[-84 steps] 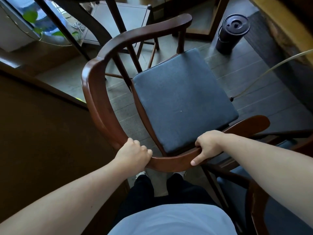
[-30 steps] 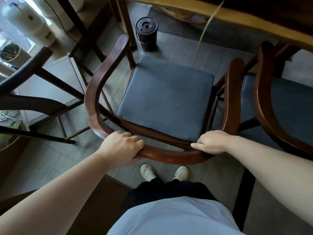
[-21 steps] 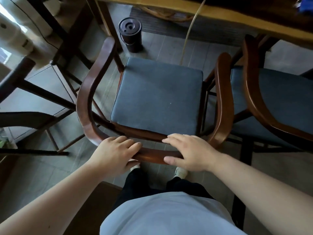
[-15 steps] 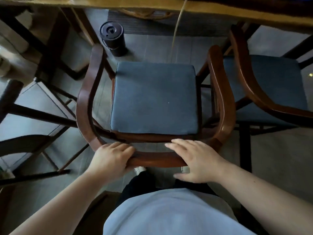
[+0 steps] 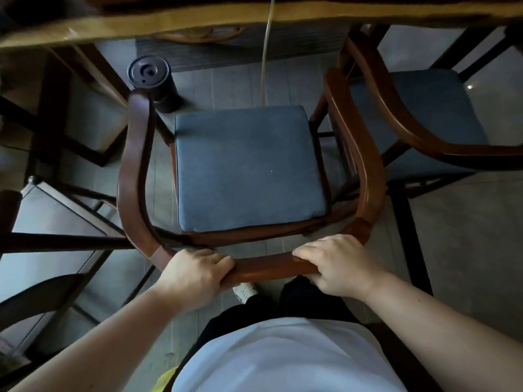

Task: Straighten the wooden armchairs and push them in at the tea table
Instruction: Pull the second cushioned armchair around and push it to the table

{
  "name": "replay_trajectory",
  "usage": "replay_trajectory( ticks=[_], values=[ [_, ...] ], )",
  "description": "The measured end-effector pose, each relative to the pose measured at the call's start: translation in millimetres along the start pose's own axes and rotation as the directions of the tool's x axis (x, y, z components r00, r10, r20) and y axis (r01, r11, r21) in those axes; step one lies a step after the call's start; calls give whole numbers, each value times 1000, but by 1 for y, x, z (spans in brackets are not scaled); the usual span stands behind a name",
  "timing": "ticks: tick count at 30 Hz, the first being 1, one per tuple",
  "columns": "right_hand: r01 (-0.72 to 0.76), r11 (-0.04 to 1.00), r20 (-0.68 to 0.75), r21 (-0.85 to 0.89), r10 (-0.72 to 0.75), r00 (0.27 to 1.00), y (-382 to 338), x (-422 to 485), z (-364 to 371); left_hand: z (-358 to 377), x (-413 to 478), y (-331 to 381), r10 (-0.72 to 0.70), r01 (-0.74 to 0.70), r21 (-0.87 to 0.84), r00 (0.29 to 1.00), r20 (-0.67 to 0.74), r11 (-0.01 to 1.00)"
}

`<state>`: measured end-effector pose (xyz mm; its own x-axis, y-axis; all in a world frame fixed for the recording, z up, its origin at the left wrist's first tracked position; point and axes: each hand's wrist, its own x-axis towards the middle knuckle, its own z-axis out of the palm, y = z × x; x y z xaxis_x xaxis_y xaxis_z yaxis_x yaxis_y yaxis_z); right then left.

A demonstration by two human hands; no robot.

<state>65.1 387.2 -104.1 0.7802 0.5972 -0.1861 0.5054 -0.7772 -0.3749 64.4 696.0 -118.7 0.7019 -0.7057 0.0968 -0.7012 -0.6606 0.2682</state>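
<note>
The armchair is reddish-brown wood with a plain slate-blue cushion — the neighbouring chair matches. The table edge is pale yellow wood, the canister black, the floor grey planks.

1. The left hand sits low and left of centre in the frame, fingers curled over the chair rail, knuckles up.
2. The right hand sits low and right of centre, fingers wrapped over the same rail, thumb underneath.
3. Both bare forearms reach in from the bottom corners, angling toward each other.
</note>
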Motion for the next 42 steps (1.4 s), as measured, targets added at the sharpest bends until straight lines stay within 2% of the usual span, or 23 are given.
replay_trajectory(
  ticks=[5, 9, 13, 16, 20, 24, 36, 42],
  values=[
    [14, 1000, -98, -20, -16, 995, -24, 31, 4, -14, -8, -46, 33, -32, 25, 999, -11, 999],
    [32, 999, -88, 0, -32, 996, -32, 48, 4, -24, -10, -65, 13, -13, 60, 1000, -7, 998],
    [76, 996, -114, 44, -71, 991, -26, 44, 2, -25, -11, -63, -58, 57, 43, 998, 13, 997],
    [36, 999, -137, -27, -39, 990, -8, 40, 3, -22, -10, -61, -103, 102, 30, 994, 20, 994],
    [90, 993, -107, -75, -97, 989, 15, 40, 1, -19, -1, -55, -120, 119, 35, 993, 6, 992],
    [42, 999, -134, -29, -45, 990, 37, 39, -18, -13, 25, -44, -135, 135, 8, 991, 3, 991],
    [-51, 993, -75, 103, 59, 995, 73, 46, -42, -3, 67, -38, -49, 47, -44, 998, -47, 998],
    [-79, 991, -117, 105, 91, 989, 69, 46, -37, -7, 68, -44, 6, -6, -15, 999, -37, 1000]
  ],
)
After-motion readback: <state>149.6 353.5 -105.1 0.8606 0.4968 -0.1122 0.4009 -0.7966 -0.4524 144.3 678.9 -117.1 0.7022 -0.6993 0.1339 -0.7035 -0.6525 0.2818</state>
